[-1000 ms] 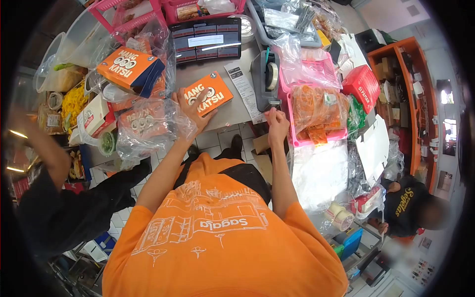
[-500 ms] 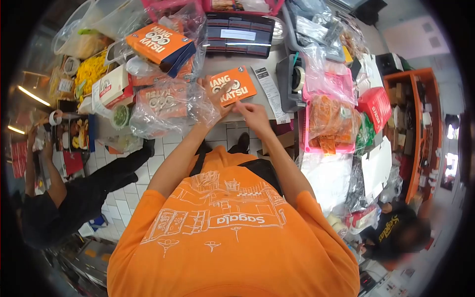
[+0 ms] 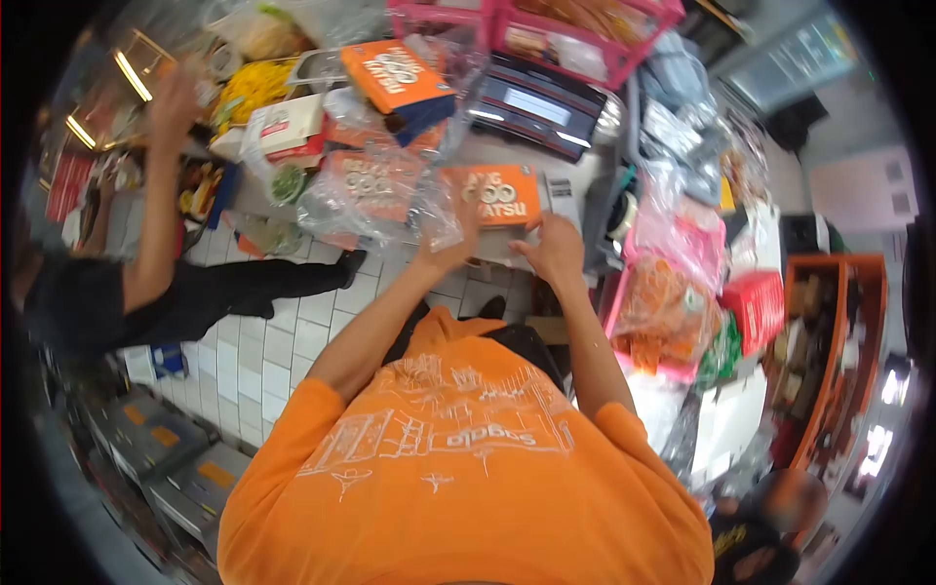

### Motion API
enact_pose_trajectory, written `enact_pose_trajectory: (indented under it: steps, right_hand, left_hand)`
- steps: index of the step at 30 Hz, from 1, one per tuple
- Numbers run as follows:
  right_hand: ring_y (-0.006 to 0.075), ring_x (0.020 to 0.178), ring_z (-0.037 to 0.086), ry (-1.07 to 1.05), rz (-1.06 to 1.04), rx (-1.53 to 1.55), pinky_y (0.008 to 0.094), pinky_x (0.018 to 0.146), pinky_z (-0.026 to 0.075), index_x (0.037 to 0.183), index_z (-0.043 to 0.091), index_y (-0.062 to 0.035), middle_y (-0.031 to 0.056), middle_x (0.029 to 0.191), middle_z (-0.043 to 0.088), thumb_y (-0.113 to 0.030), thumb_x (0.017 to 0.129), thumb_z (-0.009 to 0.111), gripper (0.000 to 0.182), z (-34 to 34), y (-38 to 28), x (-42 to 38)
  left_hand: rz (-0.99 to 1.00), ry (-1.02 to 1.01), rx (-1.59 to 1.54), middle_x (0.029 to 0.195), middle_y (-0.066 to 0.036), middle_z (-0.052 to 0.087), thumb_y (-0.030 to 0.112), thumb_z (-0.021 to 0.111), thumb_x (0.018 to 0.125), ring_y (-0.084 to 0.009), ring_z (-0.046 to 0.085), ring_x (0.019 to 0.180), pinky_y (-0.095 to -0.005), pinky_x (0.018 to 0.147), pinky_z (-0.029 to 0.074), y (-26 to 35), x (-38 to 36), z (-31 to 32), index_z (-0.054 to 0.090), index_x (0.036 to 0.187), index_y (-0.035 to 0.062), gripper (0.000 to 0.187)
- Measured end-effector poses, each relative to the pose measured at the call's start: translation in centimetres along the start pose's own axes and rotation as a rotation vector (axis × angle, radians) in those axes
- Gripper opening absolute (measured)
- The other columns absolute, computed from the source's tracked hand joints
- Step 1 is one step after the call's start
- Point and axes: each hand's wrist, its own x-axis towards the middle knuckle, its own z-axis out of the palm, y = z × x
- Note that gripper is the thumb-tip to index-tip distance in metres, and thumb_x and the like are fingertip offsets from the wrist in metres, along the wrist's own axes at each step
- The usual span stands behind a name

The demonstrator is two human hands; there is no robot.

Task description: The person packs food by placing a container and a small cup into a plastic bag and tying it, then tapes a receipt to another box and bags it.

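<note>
An orange cardboard food box (image 3: 499,195) with white "MANG KATSU" lettering is between my hands on the worktable. My left hand (image 3: 450,242) holds its left side, the fingers blurred and partly hidden by clear plastic. At the near right corner, my right hand (image 3: 556,250) grips the box with curled fingers, its thumb low along the front. A paper receipt (image 3: 563,203) lies just beyond my right fingers. Left of my left hand, a clear plastic bag (image 3: 336,210) covers more orange boxes, with another orange box (image 3: 395,78) on the pile behind.
A tablet (image 3: 536,105) stands at the back. Pink baskets (image 3: 616,317) on the right hold bagged orange food. A white and red box (image 3: 288,129) and yellow food (image 3: 252,95) are at left. A person in black (image 3: 88,292) reaches in there; another person (image 3: 751,546) is at lower right.
The view has swung, shifting the table's things right and tilting them. My left hand has moved off the box's top to its left side; my right hand has come to its right corner.
</note>
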Motion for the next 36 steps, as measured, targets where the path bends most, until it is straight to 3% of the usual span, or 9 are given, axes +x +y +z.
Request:
enact_pose_trajectory:
  steps: [2, 5, 7, 12, 21, 27, 30, 33, 36]
  right_hand:
    - [0.0378, 0.128, 0.049, 0.373, -0.643, -0.091, 0.0437, 0.104, 0.042, 0.128, 0.055, -0.004, 0.0204, 0.135, 0.054, -0.031, 0.053, 0.092, 0.087, 0.1, -0.5, 1.4]
    - [0.0387, 0.138, 0.033, 0.234, -0.744, -0.358, 0.0509, 0.112, 0.03, 0.144, 0.035, -0.0102, 0.017, 0.144, 0.041, -0.017, 0.049, 0.089, 0.109, 3.2, -2.2, 7.0]
    - [0.0391, 0.133, 0.038, 0.266, -0.792, -0.327, 0.0563, 0.11, 0.03, 0.144, 0.038, -0.0107, 0.0156, 0.134, 0.049, -0.012, 0.052, 0.083, 0.102, 3.8, -4.1, 7.5]
    - [0.0392, 0.122, 0.051, 0.112, -0.438, -0.227, 0.0509, 0.107, 0.038, 0.145, 0.038, -0.0097, 0.0188, 0.127, 0.055, -0.02, 0.052, 0.082, 0.103, -0.2, -6.1, 2.8]
    - [0.0279, 0.1, 0.065, -0.232, -0.126, 1.989, 0.0412, 0.089, 0.054, 0.133, 0.047, -0.005, 0.012, 0.116, 0.061, -0.036, 0.097, 0.061, 0.05, 5.7, -16.2, -7.3]
    - [0.0287, 0.115, 0.054, 0.827, -0.703, 0.137, 0.0365, 0.092, 0.048, 0.122, 0.056, -0.002, 0.0166, 0.129, 0.055, -0.014, 0.071, 0.086, 0.061, 9.3, -22.6, -3.6]
    - [0.0355, 0.121, 0.048, 0.817, -0.564, 0.23, 0.0398, 0.096, 0.045, 0.116, 0.05, -0.0011, 0.0211, 0.136, 0.041, -0.015, 0.062, 0.09, 0.068, 10.7, -22.2, -3.5]
    - [0.0312, 0.114, 0.054, 0.831, -0.472, 0.227, 0.0399, 0.09, 0.05, 0.118, 0.035, -0.0007, 0.0182, 0.123, 0.045, -0.018, 0.063, 0.092, 0.081, 8.1, -23.1, -4.7]
    - [0.0173, 0.098, 0.061, 0.534, -0.318, 1.261, 0.0289, 0.081, 0.056, 0.124, 0.024, -0.0021, 0.0154, 0.113, 0.052, -0.022, 0.074, 0.088, 0.083, 7.2, -24.5, -6.1]
  left_hand:
    - [-0.015, 0.01, 0.007, 0.135, -0.018, 0.05, 0.03, 0.067, 0.087, -0.0372, 0.046, 0.124, -0.0475, 0.107, 0.035, 2.0, -3.8, -4.8, 0.069, 0.123, 0.0212, 0.037]
    - [0.223, 0.074, 0.179, 0.128, -0.017, 0.055, 0.021, 0.068, 0.084, -0.0323, 0.052, 0.117, -0.0442, 0.099, 0.04, 2.2, -5.6, -12.7, 0.065, 0.124, 0.0127, 0.042]
    - [-0.127, 0.272, 0.686, 0.113, -0.016, 0.061, 0.014, 0.066, 0.081, -0.0296, 0.06, 0.102, -0.0383, 0.088, 0.045, 1.6, -2.1, -16.5, 0.067, 0.112, 0.0085, 0.032]
    - [-0.065, 0.205, 0.178, 0.108, -0.016, 0.057, -0.005, 0.059, 0.076, -0.0332, 0.057, 0.1, -0.039, 0.084, 0.046, -8.4, -2.1, -17.4, 0.062, 0.111, 0.0065, 0.036]
    - [-0.377, 0.2, -0.493, 0.098, -0.014, 0.065, -0.018, 0.044, 0.073, -0.0254, 0.065, 0.091, -0.0337, 0.082, 0.05, -11.4, 1.4, -24.0, 0.061, 0.1, 0.0001, 0.037]
    - [-0.144, 0.04, 0.017, 0.097, -0.019, 0.065, -0.015, 0.05, 0.078, -0.0306, 0.066, 0.083, -0.04, 0.077, 0.051, -12.7, -0.5, -26.0, 0.062, 0.103, 0.0035, 0.033]
    - [-0.649, -0.478, -0.133, 0.104, -0.018, 0.062, -0.015, 0.046, 0.08, -0.0285, 0.062, 0.104, -0.0353, 0.083, 0.049, -12.5, -0.7, -28.2, 0.055, 0.124, 0.0067, 0.05]
    - [-0.521, -0.18, -0.5, 0.104, -0.017, 0.061, -0.01, 0.053, 0.082, -0.0297, 0.06, 0.098, -0.0377, 0.081, 0.048, -14.7, -1.4, -24.8, 0.056, 0.124, 0.0071, 0.044]
    - [-0.295, -0.098, -0.431, 0.103, -0.02, 0.061, -0.001, 0.064, 0.084, -0.0341, 0.061, 0.102, -0.0408, 0.091, 0.047, -10.5, 1.0, -24.8, 0.061, 0.117, 0.003, 0.033]
